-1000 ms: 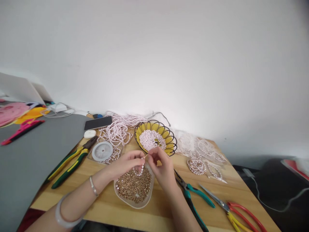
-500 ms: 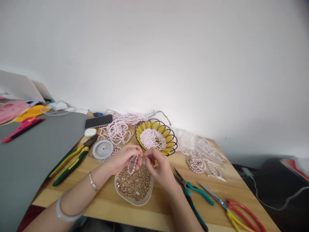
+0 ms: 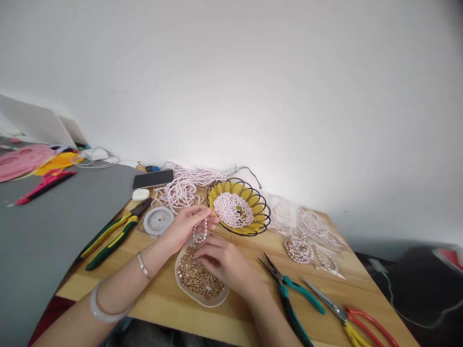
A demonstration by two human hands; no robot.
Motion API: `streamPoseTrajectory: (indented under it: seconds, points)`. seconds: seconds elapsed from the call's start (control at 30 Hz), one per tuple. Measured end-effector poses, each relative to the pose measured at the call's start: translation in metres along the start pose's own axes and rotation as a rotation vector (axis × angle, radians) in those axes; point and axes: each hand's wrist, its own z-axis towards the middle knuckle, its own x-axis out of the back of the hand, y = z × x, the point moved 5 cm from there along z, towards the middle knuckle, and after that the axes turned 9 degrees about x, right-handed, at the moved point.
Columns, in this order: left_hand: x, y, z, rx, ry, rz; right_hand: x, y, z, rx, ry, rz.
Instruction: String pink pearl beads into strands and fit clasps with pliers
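Note:
Pinched in my left hand (image 3: 191, 222) is a short strand of pale pink beads (image 3: 200, 231), which hangs from the fingers over the back of a white bowl (image 3: 180, 283). Small gold beads (image 3: 198, 274) fill the bowl. My right hand (image 3: 224, 260) reaches over the bowl's right side, its fingers bent down at the gold beads; whether they hold a bead is hidden. Just behind my hands stands a yellow basket (image 3: 258, 207) with a black wire rim, holding pink beads (image 3: 231, 209).
Green-yellow pliers (image 3: 117, 236), a spool (image 3: 158, 220), a phone (image 3: 154, 179) and pink bead strands (image 3: 179, 193) lie left. On the right are teal pliers (image 3: 285, 284), scissors (image 3: 340, 311), coiled beads (image 3: 298, 249) and clear bags (image 3: 307, 221).
My right hand has moved away from the left, down to the gold beads in the bowl. My left hand still holds the pink strand. The view has shifted slightly.

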Motion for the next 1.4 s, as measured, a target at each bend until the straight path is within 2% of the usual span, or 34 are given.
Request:
streamPoseTrajectory:
  seconds: [0.17, 0.33, 0.67, 0.93, 1.17, 1.4]
  points:
    - [0.004, -0.001, 0.003, -0.027, 0.044, -0.047, -0.019, -0.010, 0.004, 0.115, -0.093, -0.066]
    - [0.008, -0.003, 0.005, -0.029, 0.058, -0.045, -0.027, -0.010, 0.005, 0.124, -0.145, -0.141]
    - [0.007, -0.005, 0.007, -0.055, 0.054, 0.023, -0.025, -0.010, 0.005, 0.001, -0.141, -0.143]
    - [0.007, -0.006, 0.008, -0.066, 0.023, 0.050, -0.020, 0.001, 0.001, -0.007, -0.074, -0.019]
    - [0.005, -0.004, 0.006, -0.066, 0.014, 0.053, -0.011, 0.006, -0.005, -0.054, -0.088, 0.032]
    - [0.003, -0.005, 0.004, -0.075, 0.001, 0.086, -0.012, 0.007, -0.006, -0.090, -0.098, 0.099]
